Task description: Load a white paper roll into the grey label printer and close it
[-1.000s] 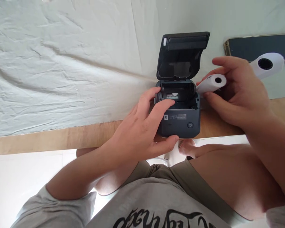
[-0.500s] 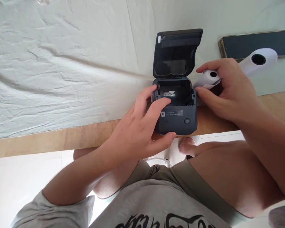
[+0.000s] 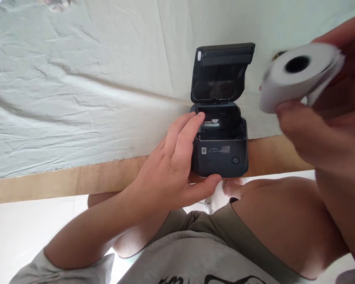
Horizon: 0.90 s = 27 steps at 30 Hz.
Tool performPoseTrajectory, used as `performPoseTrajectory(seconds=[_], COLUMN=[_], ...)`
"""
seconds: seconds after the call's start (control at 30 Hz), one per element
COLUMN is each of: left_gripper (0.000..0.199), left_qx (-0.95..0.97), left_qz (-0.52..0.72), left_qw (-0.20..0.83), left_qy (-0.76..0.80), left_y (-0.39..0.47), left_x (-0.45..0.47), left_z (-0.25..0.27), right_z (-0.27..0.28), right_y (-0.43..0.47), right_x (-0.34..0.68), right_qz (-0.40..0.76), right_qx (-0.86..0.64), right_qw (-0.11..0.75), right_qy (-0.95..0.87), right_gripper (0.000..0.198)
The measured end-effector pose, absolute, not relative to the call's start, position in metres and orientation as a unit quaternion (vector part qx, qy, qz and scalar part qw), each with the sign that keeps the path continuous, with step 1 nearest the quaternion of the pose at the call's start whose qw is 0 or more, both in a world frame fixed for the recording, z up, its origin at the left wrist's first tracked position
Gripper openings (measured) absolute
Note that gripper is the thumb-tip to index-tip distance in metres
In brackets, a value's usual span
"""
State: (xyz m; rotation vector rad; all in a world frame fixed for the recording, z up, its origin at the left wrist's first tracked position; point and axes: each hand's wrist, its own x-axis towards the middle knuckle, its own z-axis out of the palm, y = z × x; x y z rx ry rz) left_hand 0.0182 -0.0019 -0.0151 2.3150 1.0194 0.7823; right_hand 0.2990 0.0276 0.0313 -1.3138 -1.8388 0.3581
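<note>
A dark blue portable label printer stands at the table's front edge with its black lid raised. Its paper compartment holds no roll, and a small printed sticker shows inside. My left hand is wrapped round the printer's left side, fingertips at the compartment's edge and thumb along the front. To the right, lifted off the table, my right hand grips a white paper roll, its core hole facing up toward me. A loose flap of paper hangs at the roll's right side. The right hand is partly blurred.
A pale cloth covers the table, with a bare wooden edge in front. Behind the roll, one corner of a phone shows. Clear plastic wrapping lies at the far left.
My right hand has lifted the paper roll up from beside the printer, to the right and closer to the camera. The second roll no longer shows. My left fingers have shifted slightly on the printer.
</note>
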Motion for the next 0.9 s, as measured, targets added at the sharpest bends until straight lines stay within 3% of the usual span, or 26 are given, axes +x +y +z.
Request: performPoseTrajectory(seconds=[0.13,0.27,0.57,0.67,0.9], left_gripper=[0.109,0.117,0.103,0.092,0.078], left_qx=[0.858,0.848,0.85,0.842,0.822], left_qz=[0.249,0.177,0.164,0.203,0.167], left_qw=[0.248,0.258,0.247,0.243,0.277], left_qy=[0.374,0.428,0.434,0.437,0.468], left_y=[0.001,-0.003,-0.008,-0.005,0.01], left_x=[0.01,0.004,0.005,0.0,-0.001], left_z=[-0.009,-0.001,0.003,0.003,0.024], right_z=[0.036,0.032,0.025,0.028,0.033], right_y=[0.033,0.045,0.054,0.052,0.039], right_x=[0.276,0.275,0.277,0.277,0.284], right_qz=[0.101,0.105,0.144,0.145,0.182], right_qx=[-0.44,-0.501,-0.504,-0.467,-0.356], right_qw=[0.346,0.299,0.287,0.293,0.294], right_qy=[-0.823,-0.805,-0.802,-0.821,-0.868], right_gripper=[0.035,0.026,0.013,0.011,0.011])
